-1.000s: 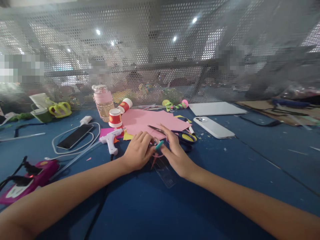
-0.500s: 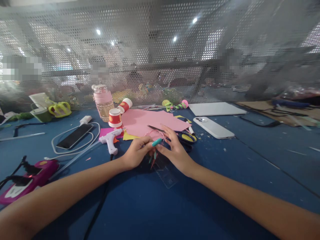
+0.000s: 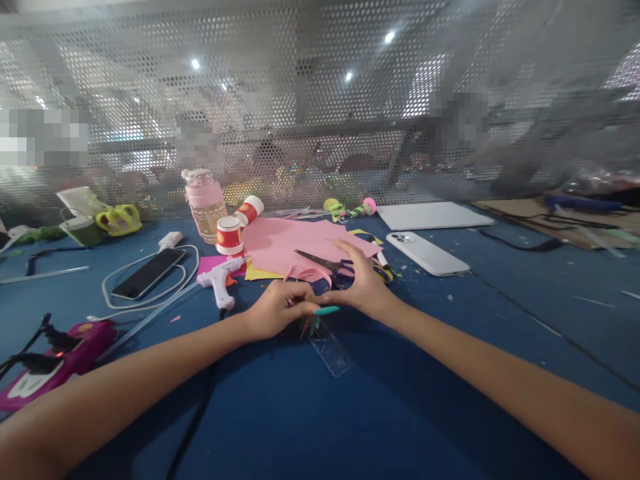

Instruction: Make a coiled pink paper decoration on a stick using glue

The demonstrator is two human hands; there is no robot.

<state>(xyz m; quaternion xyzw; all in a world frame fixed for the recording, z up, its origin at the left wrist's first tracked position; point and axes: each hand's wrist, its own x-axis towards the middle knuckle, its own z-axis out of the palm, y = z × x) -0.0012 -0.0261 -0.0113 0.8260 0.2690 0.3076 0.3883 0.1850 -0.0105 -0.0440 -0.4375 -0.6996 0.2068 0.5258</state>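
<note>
My left hand (image 3: pixel 275 310) is closed in a pinch over the blue table, with a curled pink paper strip (image 3: pixel 313 273) rising from its fingers. A teal pointed piece (image 3: pixel 327 311) sticks out at its thumb tip; whether it is held or worn I cannot tell. More small teal and reddish bits show below the fingers. My right hand (image 3: pixel 367 283) has its fingers apart, thumb close to the left hand. Behind it lie scissors (image 3: pixel 320 260) on pink paper (image 3: pixel 285 240), handles partly hidden. A clear ruler (image 3: pixel 334 357) lies below both hands.
A glue gun (image 3: pixel 220 283), red-and-white paper cup (image 3: pixel 229 237) and pink bottle (image 3: pixel 206 203) stand left of the paper. A black phone (image 3: pixel 149 273) and purple power strip (image 3: pixel 75 347) lie farther left. At right are a white phone (image 3: pixel 429 255) and white flat slab (image 3: pixel 433 217).
My right hand has moved up and right, off the pink strip, opening wider. The teal piece at the left thumb has dropped lower and turned flatter.
</note>
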